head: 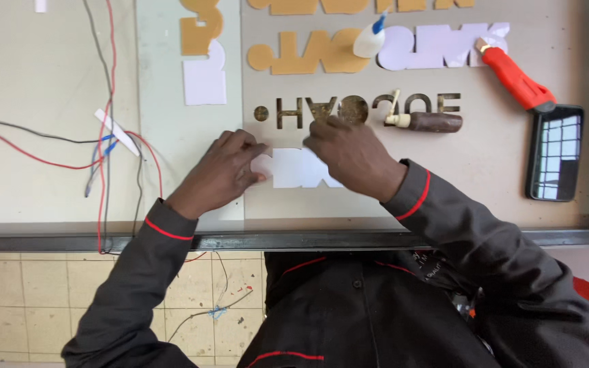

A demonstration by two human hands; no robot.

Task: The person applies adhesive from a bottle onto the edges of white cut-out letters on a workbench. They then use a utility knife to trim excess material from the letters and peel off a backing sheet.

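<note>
On the grey tabletop (499,170), our left hand (221,174) pinches the white foam letter cut-out (293,168) while our right hand (353,155) presses it flat; next, careful alignment.

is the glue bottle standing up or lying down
Lying down: the glue bottle rests on its side on the board, blue cap pointing up-right in the view.

1. The right hand (352,157) covers the right end of the white cut-out shape (293,168).
2. Above that shape, the tan cut-out letters (349,5) are cropped by the top edge.
3. The left hand (221,172) hides the shape's left tip.
</note>
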